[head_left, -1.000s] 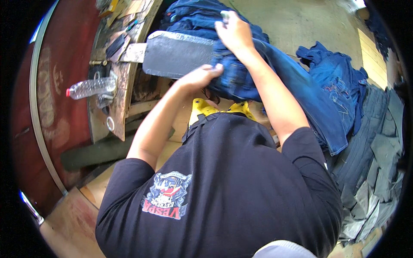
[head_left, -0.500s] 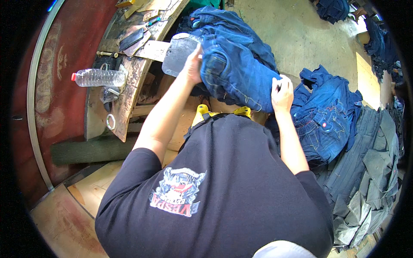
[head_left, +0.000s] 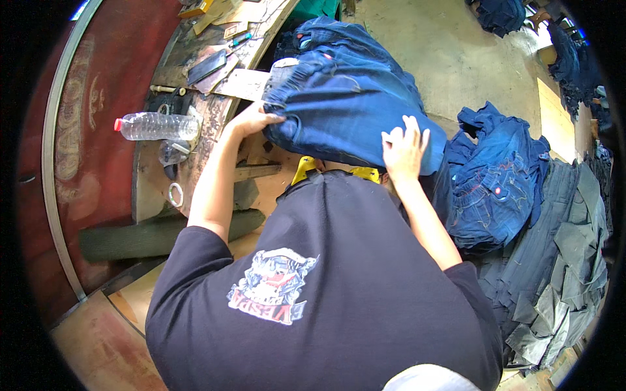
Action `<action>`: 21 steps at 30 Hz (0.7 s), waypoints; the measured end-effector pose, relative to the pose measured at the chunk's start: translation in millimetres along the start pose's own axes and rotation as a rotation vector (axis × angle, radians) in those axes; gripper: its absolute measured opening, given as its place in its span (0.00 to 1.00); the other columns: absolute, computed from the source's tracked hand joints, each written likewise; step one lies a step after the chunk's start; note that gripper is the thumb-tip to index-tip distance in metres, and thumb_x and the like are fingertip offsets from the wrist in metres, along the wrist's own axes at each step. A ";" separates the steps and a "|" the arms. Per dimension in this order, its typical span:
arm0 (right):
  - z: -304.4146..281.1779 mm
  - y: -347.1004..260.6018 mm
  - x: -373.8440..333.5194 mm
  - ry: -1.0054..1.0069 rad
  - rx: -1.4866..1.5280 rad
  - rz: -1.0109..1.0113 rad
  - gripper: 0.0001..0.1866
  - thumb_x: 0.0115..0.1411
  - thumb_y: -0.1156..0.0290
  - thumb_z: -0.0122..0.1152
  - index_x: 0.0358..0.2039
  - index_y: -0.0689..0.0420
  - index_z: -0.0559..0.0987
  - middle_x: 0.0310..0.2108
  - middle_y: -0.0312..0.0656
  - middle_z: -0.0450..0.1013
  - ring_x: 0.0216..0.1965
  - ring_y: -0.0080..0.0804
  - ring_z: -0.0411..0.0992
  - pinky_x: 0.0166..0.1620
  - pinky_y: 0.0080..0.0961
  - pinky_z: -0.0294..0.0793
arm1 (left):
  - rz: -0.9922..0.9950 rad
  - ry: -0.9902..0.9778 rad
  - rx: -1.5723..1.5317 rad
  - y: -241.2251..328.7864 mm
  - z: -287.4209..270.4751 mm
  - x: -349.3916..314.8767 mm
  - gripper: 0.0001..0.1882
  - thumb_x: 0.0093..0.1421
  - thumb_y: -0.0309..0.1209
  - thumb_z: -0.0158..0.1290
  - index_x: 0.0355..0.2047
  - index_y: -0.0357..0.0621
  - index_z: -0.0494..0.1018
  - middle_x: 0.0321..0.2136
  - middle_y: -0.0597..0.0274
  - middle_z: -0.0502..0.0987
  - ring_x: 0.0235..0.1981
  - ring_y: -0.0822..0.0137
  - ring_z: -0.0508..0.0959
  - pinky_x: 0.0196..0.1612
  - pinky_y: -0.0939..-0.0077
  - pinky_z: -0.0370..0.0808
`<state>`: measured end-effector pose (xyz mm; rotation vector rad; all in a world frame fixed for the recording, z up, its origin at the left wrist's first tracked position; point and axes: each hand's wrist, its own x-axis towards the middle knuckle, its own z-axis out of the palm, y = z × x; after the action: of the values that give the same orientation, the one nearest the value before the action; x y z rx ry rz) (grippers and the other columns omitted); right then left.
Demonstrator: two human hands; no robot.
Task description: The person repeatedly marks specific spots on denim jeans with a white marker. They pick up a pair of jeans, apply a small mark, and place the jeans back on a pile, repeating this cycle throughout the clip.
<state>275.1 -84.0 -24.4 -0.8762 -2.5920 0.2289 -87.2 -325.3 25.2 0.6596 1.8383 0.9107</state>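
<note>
A pair of blue denim pants [head_left: 345, 111] lies spread in front of me, drawn over a grey board [head_left: 283, 70] of which only the rounded edge shows. At the gathered waist edge on the left, my left hand [head_left: 255, 120] is closed, thumb on top of the cloth and fingers partly hidden. My right hand [head_left: 404, 150] rests on the denim near its right end, fingers spread and pointing away from me. More blue denim lies crumpled behind the pair.
A wooden bench [head_left: 215, 111] on the left carries a clear bottle [head_left: 160, 126] with a red cap, a dark phone [head_left: 207, 67] and a tape ring [head_left: 175, 194]. Piled denim [head_left: 492, 182] and grey cloth [head_left: 541, 260] lie to my right. A rolled green mat [head_left: 156, 238] lies lower left.
The denim pants have moved left over the grey board, covering most of it. My left hand has gone left with the waist edge; my right hand has opened and shifted left onto the cloth.
</note>
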 end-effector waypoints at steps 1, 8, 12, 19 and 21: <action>7.7 -15.6 7.5 0.006 0.017 0.003 0.16 0.67 0.55 0.71 0.41 0.55 0.80 0.67 0.50 0.70 0.75 0.51 0.62 0.76 0.75 0.52 | -0.020 0.091 0.180 -1.1 -18.1 0.5 0.29 0.61 0.36 0.73 0.60 0.38 0.82 0.51 0.64 0.88 0.51 0.69 0.83 0.62 0.67 0.78; -7.5 -37.0 35.6 0.270 0.294 0.077 0.12 0.76 0.59 0.63 0.43 0.55 0.81 0.53 0.48 0.78 0.55 0.47 0.77 0.61 0.50 0.74 | 0.338 0.506 0.715 27.2 -65.4 17.8 0.38 0.57 0.40 0.75 0.67 0.48 0.76 0.60 0.49 0.80 0.56 0.56 0.82 0.59 0.61 0.81; -45.4 -45.3 53.1 0.041 1.324 0.561 0.21 0.82 0.55 0.54 0.48 0.61 0.83 0.34 0.40 0.82 0.31 0.21 0.76 0.37 0.21 0.75 | 0.314 0.210 0.131 89.4 14.1 18.8 0.22 0.65 0.38 0.71 0.56 0.43 0.84 0.48 0.56 0.88 0.47 0.64 0.86 0.56 0.66 0.82; -74.4 -125.3 88.7 0.112 1.431 0.423 0.14 0.72 0.70 0.71 0.52 0.67 0.87 0.41 0.42 0.86 0.34 0.25 0.81 0.43 0.26 0.83 | 0.476 -0.131 -0.659 142.8 75.9 -10.7 0.19 0.69 0.34 0.68 0.56 0.37 0.85 0.45 0.60 0.88 0.45 0.70 0.84 0.52 0.73 0.81; -72.6 -143.5 93.7 0.109 1.401 0.417 0.14 0.71 0.72 0.72 0.53 0.66 0.87 0.41 0.41 0.86 0.34 0.26 0.81 0.42 0.26 0.83 | 0.422 -0.125 -0.594 142.9 60.2 -7.0 0.19 0.69 0.35 0.69 0.55 0.36 0.86 0.45 0.60 0.88 0.43 0.71 0.83 0.51 0.73 0.81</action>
<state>158.7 -138.1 110.2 -0.7345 -1.4487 1.7249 -21.9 -229.8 128.7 0.7079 1.2347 1.5711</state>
